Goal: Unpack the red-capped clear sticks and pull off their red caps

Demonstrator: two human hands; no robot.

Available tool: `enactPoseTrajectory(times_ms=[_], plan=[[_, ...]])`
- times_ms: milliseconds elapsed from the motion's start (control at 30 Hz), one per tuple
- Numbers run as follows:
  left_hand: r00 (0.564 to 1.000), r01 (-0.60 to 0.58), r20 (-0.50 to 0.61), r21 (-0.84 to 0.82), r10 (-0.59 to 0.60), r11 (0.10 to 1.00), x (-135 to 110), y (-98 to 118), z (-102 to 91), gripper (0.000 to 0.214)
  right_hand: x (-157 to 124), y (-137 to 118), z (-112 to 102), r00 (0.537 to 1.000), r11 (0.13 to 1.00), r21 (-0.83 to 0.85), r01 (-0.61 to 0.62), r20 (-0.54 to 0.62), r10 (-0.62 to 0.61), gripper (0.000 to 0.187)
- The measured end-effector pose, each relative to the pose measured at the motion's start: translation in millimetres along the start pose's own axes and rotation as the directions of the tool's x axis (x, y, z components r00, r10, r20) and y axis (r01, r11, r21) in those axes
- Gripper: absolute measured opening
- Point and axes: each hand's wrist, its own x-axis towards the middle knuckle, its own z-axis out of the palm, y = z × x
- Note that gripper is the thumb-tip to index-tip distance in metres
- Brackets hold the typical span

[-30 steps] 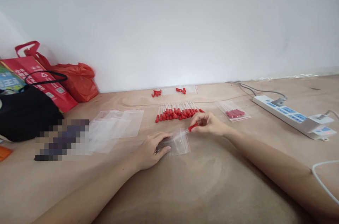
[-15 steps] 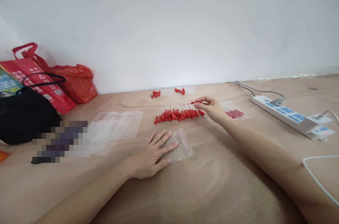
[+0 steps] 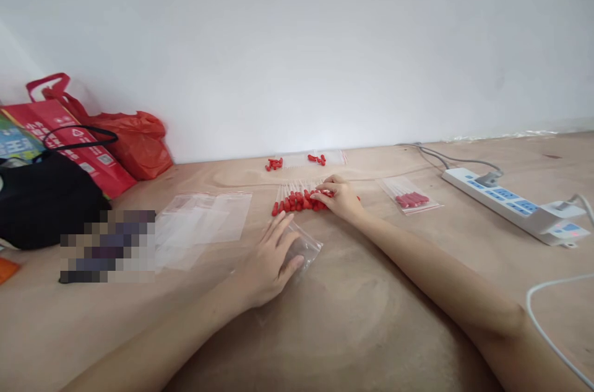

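Observation:
A row of thin clear sticks with red tips (image 3: 297, 200) lies on the brown table (image 3: 371, 318). My right hand (image 3: 338, 197) rests on the row's right end, fingers curled down and pinching among the sticks. My left hand (image 3: 271, 259) is nearer to me, with its fingers stretched and its thumb pressed against a small clear zip bag (image 3: 307, 248). It grips the bag by its left edge. The bag looks partly lifted and crumpled.
Spare clear bags (image 3: 204, 219) lie to the left, and a filled bag of red tips (image 3: 411, 199) to the right. Two more small bags (image 3: 301, 160) sit by the wall. A white power strip (image 3: 515, 203) and cables are at the right. Red and black bags (image 3: 69, 157) stand at the left.
My right hand carried a red-tipped stick from the bag to the row and now presses on the row's right end. My left hand went from flat on the bag to gripping its edge.

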Motion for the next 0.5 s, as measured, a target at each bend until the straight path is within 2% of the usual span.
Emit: enactPoseTrajectory(times_ms=[67, 133, 200, 267, 400, 500], plan=[[0.995, -0.081, 0.059, -0.047, 0.083, 0.996, 6.6, -4.3, -1.9, 0.042, -1.7, -1.0, -3.3, 1.0, 1.0, -0.022, 0.008, -0.006, -0.009, 0.019], [0.972, -0.126, 0.193, -0.069, 0.137, 0.99, 9.7, -7.6, -3.4, 0.045, -3.9, -0.9, -9.3, 0.999, 0.997, -0.074, 0.012, -0.036, -0.015, 0.021], [0.942, -0.121, 0.306, -0.066, 0.136, 0.99, 9.5, -9.0, -3.0, 0.047, -8.1, 2.3, -18.4, 0.996, 0.987, -0.162, 0.002, -0.091, -0.017, 0.025], [0.936, -0.075, 0.342, -0.046, 0.086, 0.996, 7.7, -8.7, -0.4, 0.049, -15.2, 10.1, -30.5, 0.988, 0.962, -0.268, -0.043, -0.155, 0.001, 0.027], [0.961, 0.05, 0.274, -0.072, -0.029, 0.996, 6.2, -8.5, 8.0, 0.05, -36.9, 35.8, -62.4, 0.965, 0.85, -0.486, -0.204, -0.245, 0.091, 0.028], [0.982, 0.186, 0.041, -0.217, -0.182, 0.958, 9.5, -15.5, 12.2, 0.045, -51.6, 54.3, -90.5, 0.921, 0.712, -0.591, -0.379, -0.316, 0.228, 0.032]])
